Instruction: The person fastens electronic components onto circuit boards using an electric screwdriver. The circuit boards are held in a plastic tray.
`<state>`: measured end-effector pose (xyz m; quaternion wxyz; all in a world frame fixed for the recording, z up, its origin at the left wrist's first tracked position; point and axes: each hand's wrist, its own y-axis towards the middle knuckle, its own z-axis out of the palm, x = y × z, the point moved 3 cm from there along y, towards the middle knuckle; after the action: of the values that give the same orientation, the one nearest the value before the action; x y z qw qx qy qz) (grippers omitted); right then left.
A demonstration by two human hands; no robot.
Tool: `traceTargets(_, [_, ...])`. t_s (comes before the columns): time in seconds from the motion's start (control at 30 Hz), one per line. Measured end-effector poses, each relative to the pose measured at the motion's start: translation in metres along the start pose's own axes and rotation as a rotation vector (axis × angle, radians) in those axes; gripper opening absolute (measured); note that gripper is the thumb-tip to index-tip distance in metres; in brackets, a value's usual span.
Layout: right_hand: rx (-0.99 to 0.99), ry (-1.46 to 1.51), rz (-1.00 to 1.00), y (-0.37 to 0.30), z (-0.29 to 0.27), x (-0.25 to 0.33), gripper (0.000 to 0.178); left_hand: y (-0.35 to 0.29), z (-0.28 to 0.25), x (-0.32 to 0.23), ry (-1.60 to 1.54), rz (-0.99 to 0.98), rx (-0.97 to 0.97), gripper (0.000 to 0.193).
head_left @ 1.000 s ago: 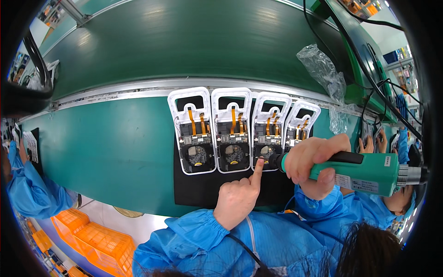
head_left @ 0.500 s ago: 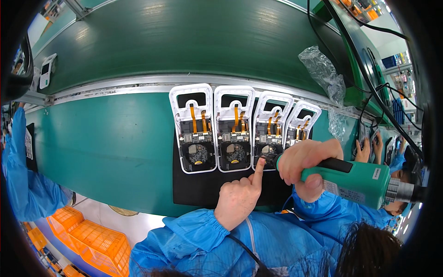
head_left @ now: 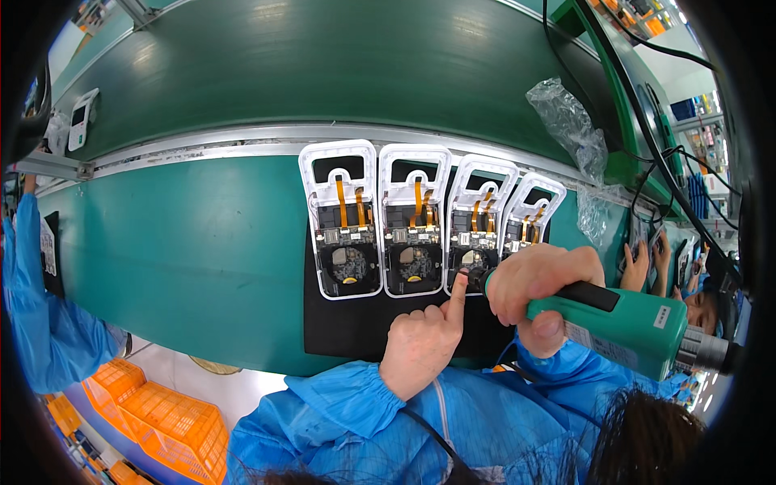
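Note:
My right hand is wrapped round a green electric screwdriver, held nearly level. Its tip end points left at the third of several opened white-framed devices, though my fingers partly hide the tip. My left hand stretches its index finger to the lower part of that device, beside the screwdriver's tip; its other fingers are curled and hold nothing visible. Two more devices, the leftmost and its neighbour, show circuit boards and orange ribbon cables. A fourth device is partly covered by my right hand.
Beneath the devices lies a black mat on the green table. A metal rail separates it from the dark green belt surface. Clear plastic wrap and black cables are at right. Co-workers' sleeves and hands show at both sides.
The screwdriver's rear end has dipped a little. The devices sit slightly higher in the picture. My left index finger stays at the third device.

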<state>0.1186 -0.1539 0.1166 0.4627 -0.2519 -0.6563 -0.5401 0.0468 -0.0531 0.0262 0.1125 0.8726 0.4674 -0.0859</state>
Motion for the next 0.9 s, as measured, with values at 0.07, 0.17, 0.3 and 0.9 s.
traceTargets(0.07, [0.036,-0.013,-0.038,0.002,0.001,0.000,0.034,-0.001,0.001,0.000,-0.016,-0.008,0.000,0.057])
traceTargets(0.17, [0.038,-0.045,-0.054,0.002,0.001,0.000,0.033,0.000,0.002,0.001,-0.033,-0.010,0.004,0.059])
traceTargets(0.3, [0.105,-0.026,-0.036,0.002,0.000,0.003,0.031,0.001,0.007,-0.001,-0.099,0.009,-0.028,0.059])
traceTargets(0.9, [0.152,-0.067,0.006,-0.006,0.005,-0.012,0.031,0.000,0.009,-0.003,-0.050,-0.077,-0.024,0.047])
